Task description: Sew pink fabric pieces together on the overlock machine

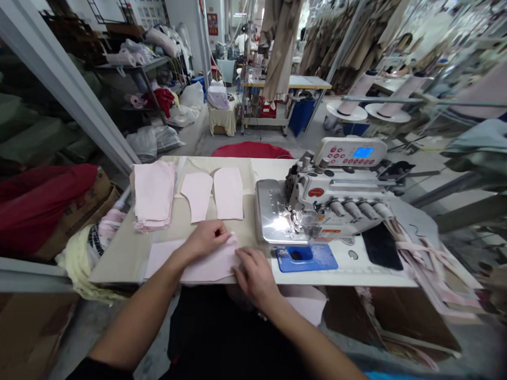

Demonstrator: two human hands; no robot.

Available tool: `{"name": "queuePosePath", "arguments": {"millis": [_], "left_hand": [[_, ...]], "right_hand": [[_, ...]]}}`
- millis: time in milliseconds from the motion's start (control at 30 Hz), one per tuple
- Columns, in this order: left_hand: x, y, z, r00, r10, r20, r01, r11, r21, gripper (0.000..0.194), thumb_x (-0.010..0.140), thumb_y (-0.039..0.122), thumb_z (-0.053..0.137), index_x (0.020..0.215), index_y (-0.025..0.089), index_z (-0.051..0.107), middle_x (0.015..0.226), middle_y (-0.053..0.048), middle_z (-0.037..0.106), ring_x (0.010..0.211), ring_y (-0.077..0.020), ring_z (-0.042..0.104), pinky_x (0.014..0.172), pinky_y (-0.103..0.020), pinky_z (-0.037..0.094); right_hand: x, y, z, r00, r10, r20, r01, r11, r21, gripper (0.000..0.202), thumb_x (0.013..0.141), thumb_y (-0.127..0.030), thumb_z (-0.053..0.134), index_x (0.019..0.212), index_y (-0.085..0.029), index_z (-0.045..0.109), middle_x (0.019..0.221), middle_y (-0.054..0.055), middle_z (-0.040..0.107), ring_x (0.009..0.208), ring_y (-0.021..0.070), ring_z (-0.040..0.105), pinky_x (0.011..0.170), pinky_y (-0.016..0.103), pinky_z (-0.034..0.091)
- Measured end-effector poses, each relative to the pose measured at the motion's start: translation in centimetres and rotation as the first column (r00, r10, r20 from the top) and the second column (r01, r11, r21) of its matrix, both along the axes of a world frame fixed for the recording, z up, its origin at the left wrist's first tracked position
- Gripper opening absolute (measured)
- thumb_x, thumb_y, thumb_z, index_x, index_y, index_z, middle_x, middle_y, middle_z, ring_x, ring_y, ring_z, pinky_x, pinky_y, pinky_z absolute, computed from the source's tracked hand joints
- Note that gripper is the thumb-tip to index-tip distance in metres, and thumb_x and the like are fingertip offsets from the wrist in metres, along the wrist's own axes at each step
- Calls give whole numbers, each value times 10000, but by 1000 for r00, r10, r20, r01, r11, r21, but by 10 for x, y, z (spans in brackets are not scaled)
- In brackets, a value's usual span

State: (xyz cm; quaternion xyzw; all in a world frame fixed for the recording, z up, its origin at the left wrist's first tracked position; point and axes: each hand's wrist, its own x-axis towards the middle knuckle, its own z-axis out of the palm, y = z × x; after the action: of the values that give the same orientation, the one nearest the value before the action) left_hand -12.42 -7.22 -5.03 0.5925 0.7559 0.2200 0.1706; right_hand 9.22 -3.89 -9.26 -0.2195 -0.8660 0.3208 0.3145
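A long pale pink fabric piece (211,266) lies along the table's front edge. My left hand (206,238) rests over its upper edge, with thumb and fingers pinched together at the cloth. At the right end of the same piece is my right hand (254,273), its fingers bent and touching the fabric's edge. Behind them lie two shaped pink pieces, one at the left (197,194) and one at the right (228,193). A stack of folded pink pieces (153,195) sits farther left. The overlock sewing machine (340,187) stands to the right of my hands.
A blue plate (307,257) lies before the machine, with a dark phone-like object (382,245) to its right. Pink strips (438,263) hang over the right end. Thread cones (359,94) stand behind. A metal post (75,67) slants at the left.
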Motion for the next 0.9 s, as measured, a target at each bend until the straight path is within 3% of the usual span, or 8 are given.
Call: {"name": "queuePosePath", "arguments": {"millis": [100, 167, 267, 333, 533, 633, 800, 900], "left_hand": [[-6, -7, 11, 903, -131, 410, 51, 978, 200, 251, 864, 367, 683, 756, 187, 545, 865, -37, 721, 793, -157, 677, 708, -262, 513], [-5, -8, 18, 795, -173, 581, -6, 956, 293, 211, 838, 323, 722, 810, 185, 565, 849, -30, 714, 786, -156, 675, 704, -262, 520], [3, 1, 30, 826, -157, 542, -16, 954, 300, 120, 856, 279, 704, 878, 183, 634, 843, -22, 708, 778, -148, 662, 713, -260, 516], [13, 14, 38, 876, -172, 451, 24, 949, 315, 86, 894, 272, 653, 910, 189, 662, 876, -24, 714, 816, -153, 664, 751, -270, 517], [62, 72, 50, 951, -284, 122, 218, 896, 387, 134, 929, 228, 574, 1001, 221, 686, 953, -26, 718, 892, -177, 662, 809, -307, 515], [88, 95, 48, 966, -241, -90, 257, 877, 406, 117, 903, 201, 592, 973, 217, 685, 946, -49, 679, 928, -209, 632, 838, -341, 497], [117, 103, 43, 972, -37, -233, 130, 907, 401, 55, 884, 205, 617, 834, 211, 638, 799, -31, 646, 794, -217, 601, 706, -336, 456], [124, 93, 43, 979, -67, -191, 149, 879, 453, 72, 903, 219, 597, 856, 208, 650, 816, -39, 668, 821, -219, 604, 749, -349, 467]], "right_hand": [[-7, 3, 3, 988, -80, -135, 10, 892, -453, 565, 818, -237, 720, 1354, -179, 550, 1211, 134, 672, 1040, 264, 631, 919, 429, 516], [-10, 5, 7, 978, -39, -205, -126, 677, -726, 477, 769, -266, 768, 1218, -185, 628, 998, 64, 726, 853, 213, 674, 782, 354, 553], [-4, 9, 15, 960, -32, -279, -237, 440, -866, 259, 729, -338, 815, 871, -165, 686, 743, -1, 692, 661, 156, 640, 629, 271, 518], [7, 11, 21, 954, -91, -287, -225, 416, -881, 269, 732, -377, 822, 800, -159, 680, 687, -9, 676, 587, 138, 614, 570, 252, 497], [50, 20, 25, 856, -406, -321, -86, 500, -862, 300, 794, -443, 791, 793, -166, 677, 659, -10, 665, 509, 123, 593, 499, 233, 485], [59, 28, 19, 790, -520, -325, -71, 450, -890, 318, 791, -449, 798, 755, -167, 657, 611, -18, 646, 459, 112, 560, 449, 217, 442], [55, 35, 10, 787, -505, -354, -151, 400, -904, 330, 738, -423, 853, 867, -140, 746, 733, 34, 736, 573, 142, 620, 550, 248, 512], [53, 31, 10, 793, -485, -370, -163, 416, -895, 384, 700, -389, 887, 973, -146, 767, 898, 67, 776, 761, 197, 688, 733, 309, 565]]}}
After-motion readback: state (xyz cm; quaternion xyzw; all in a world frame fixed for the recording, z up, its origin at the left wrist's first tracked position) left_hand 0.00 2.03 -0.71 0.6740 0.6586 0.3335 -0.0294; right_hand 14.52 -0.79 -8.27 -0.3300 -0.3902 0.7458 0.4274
